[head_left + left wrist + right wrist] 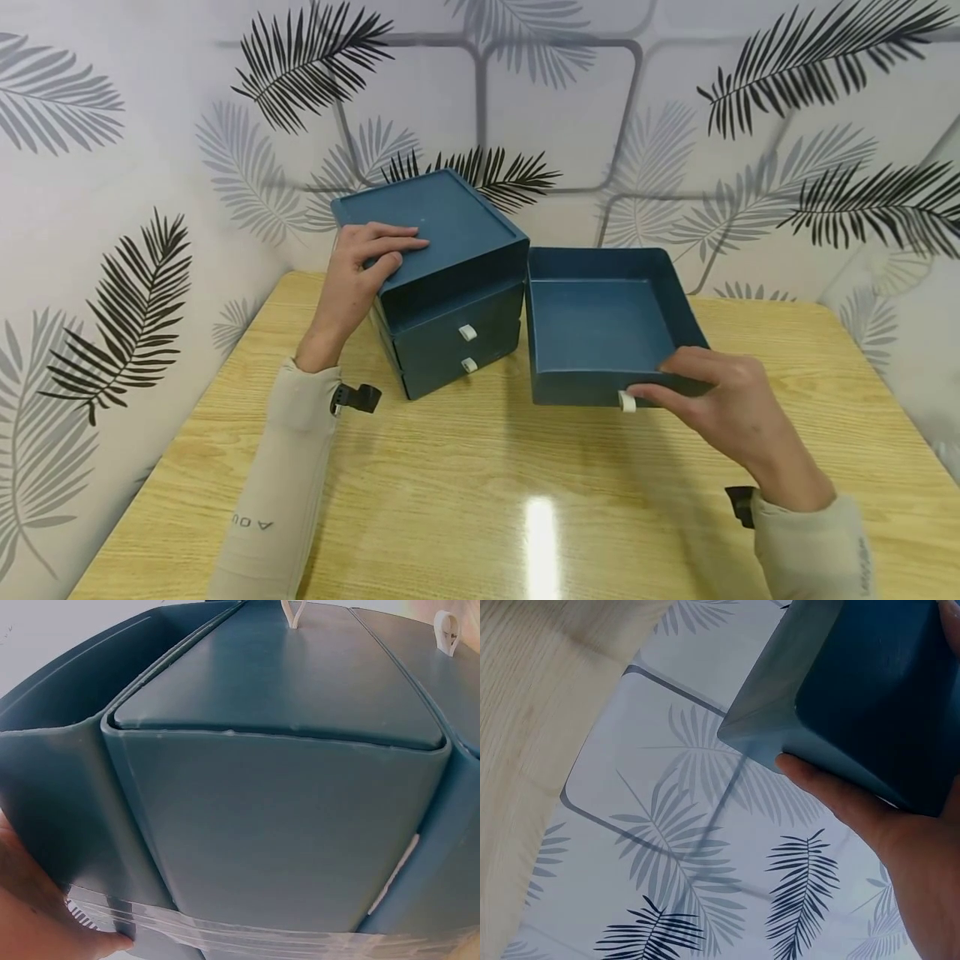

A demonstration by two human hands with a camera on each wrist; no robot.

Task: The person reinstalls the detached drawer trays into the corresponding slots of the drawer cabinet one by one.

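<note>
A dark blue cabinet (435,225) stands turned on the table, its top slot hollow. Below that slot are two drawer fronts with white pull tabs (468,332). My left hand (363,267) rests on the cabinet's top near its left edge, fingers fairly straight; the left wrist view shows the cabinet's side (277,817) and part of that hand (37,907). My right hand (727,404) grips a pulled-out blue drawer (600,325) at its front right corner, thumb beside its white tab (627,402). Nothing lies in this drawer. Part of the grip shows in the right wrist view.
The wood-grain table (420,492) extends in front of the cabinet and drawer, with a shadow below the drawer. Behind stands a wall covering (555,108) with leaf prints. Clear film or tape (262,926) runs across the cabinet in the left wrist view.
</note>
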